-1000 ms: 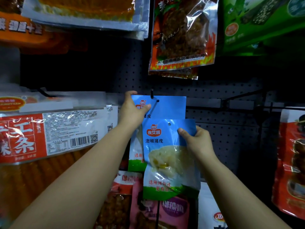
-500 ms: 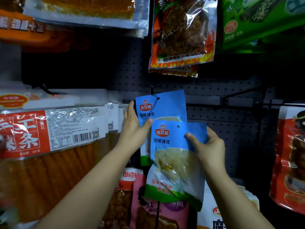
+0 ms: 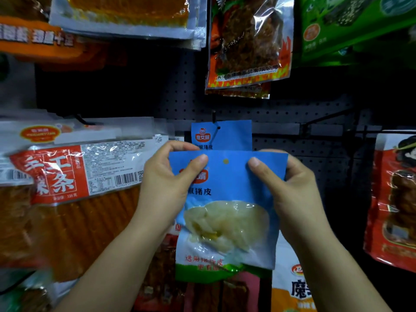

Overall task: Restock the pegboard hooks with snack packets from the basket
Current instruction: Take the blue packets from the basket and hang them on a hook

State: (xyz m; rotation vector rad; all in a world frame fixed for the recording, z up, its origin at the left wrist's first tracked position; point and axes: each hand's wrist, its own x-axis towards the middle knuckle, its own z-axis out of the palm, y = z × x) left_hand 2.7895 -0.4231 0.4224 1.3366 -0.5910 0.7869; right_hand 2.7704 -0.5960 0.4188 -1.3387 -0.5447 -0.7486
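My left hand (image 3: 166, 183) and my right hand (image 3: 290, 188) both pinch the top edge of a blue plastic snack packet with a clear window of pale yellowish pieces (image 3: 227, 212), thumbs on the front, fingers curled behind. I hold it upright in front of me, its punched hang hole (image 3: 225, 161) centred between my thumbs (the hole is off the hook). Just behind and above it a matching blue packet (image 3: 231, 136) hangs on a thin black metal hook (image 3: 215, 129). Farther back is the dark perforated pegboard (image 3: 171, 95). To the left lies a long red-and-white packet of orange sticks (image 3: 74, 174); above hangs a flame-printed packet (image 3: 247, 41), its contents probably dried meat, though the glare blurs it.
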